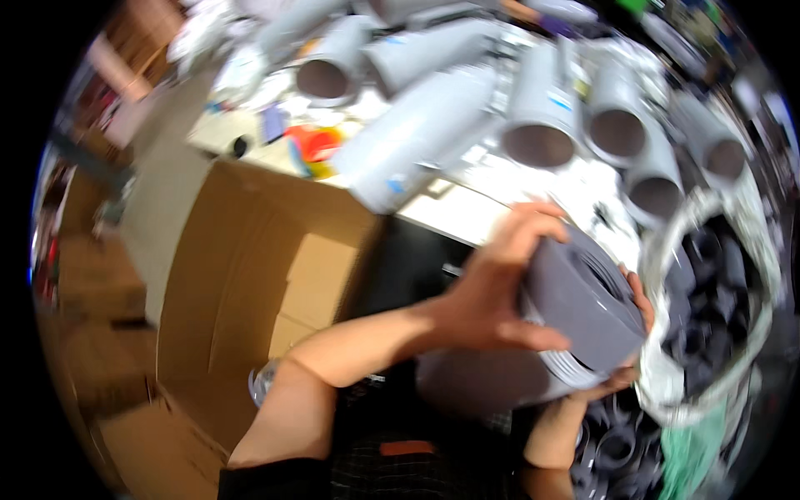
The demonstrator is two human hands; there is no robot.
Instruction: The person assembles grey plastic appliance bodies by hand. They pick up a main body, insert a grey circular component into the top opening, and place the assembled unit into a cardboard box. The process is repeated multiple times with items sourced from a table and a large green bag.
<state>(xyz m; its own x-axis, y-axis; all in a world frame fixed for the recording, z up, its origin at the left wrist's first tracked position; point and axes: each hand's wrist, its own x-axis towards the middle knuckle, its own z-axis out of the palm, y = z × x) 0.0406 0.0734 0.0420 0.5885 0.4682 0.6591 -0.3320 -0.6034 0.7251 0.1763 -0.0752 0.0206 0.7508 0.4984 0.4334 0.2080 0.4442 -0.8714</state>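
A large grey plastic cylinder (pixel 487 379) lies tilted across my lap, its far end pointing up and right. On that end sits a thick dark grey screw cap (pixel 575 296) with a round ridged opening in its top. Pale thread rings (pixel 571 367) show just below the cap. My left hand (pixel 500 283) grips the cap from the left, thumb along its near side and fingers over its far edge. Around the cap's right side wraps my right hand (pixel 621 379), its fingertips showing at the far edge and its palm mostly hidden.
An open cardboard box (pixel 258 250) stands at my left. Several grey cylinders (pixel 425 133) lie on the white-topped table ahead. At the right, a white sack (pixel 667 383) holds dark grey parts, with more dark grey rings (pixel 617 446) below it. Cartons (pixel 100 275) are stacked far left.
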